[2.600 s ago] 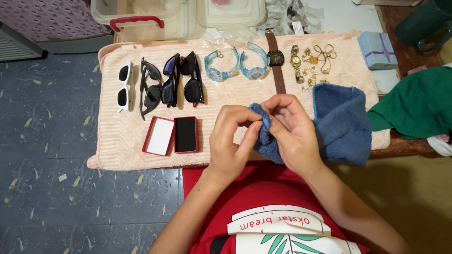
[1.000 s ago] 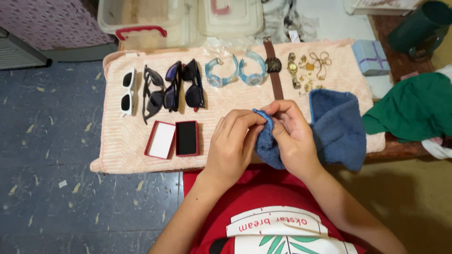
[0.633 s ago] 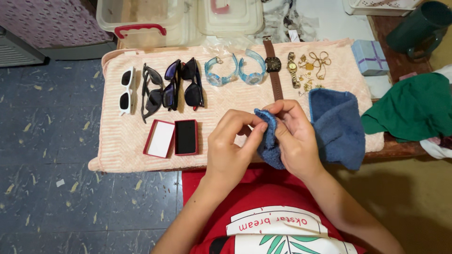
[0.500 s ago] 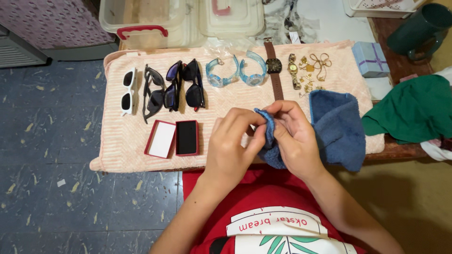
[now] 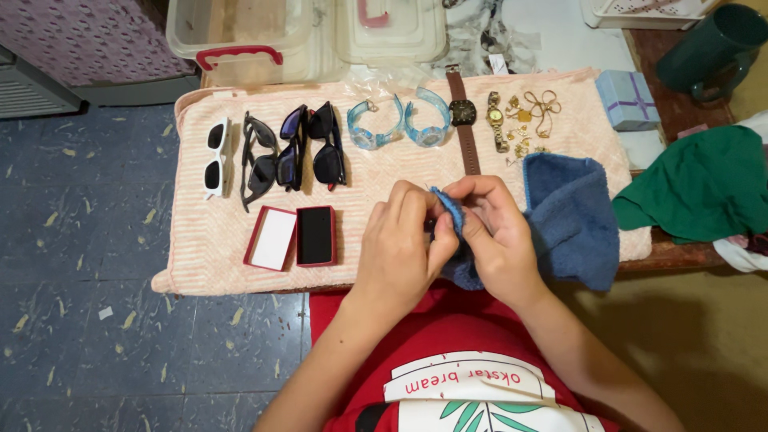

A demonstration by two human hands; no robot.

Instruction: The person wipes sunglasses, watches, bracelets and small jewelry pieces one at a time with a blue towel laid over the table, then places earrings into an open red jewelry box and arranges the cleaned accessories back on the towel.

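My right hand (image 5: 498, 236) pinches a fold of a blue towel (image 5: 570, 218) at the near edge of the table. My left hand (image 5: 398, 244) presses against that same fold with curled fingers; whatever small thing is inside the fold is hidden. The rest of the towel trails off to the right over the striped pink cloth (image 5: 384, 180) covering the table. An open red box (image 5: 291, 237), with a white half and a black half, lies left of my left hand.
Along the far side of the cloth lie white sunglasses (image 5: 214, 156), several dark sunglasses (image 5: 293, 150), two blue watches (image 5: 398, 122), a brown-strap watch (image 5: 463, 114), a gold watch (image 5: 497, 120) and gold jewellery (image 5: 532, 116). Clear plastic tubs (image 5: 312, 28), a lilac gift box (image 5: 628, 98), a green mug (image 5: 714, 44) and green fabric (image 5: 704, 188) surround them.
My left fingers have closed in tighter on the towel fold, working against my right thumb. Both hands stay in the same spot; the view has shifted slightly.
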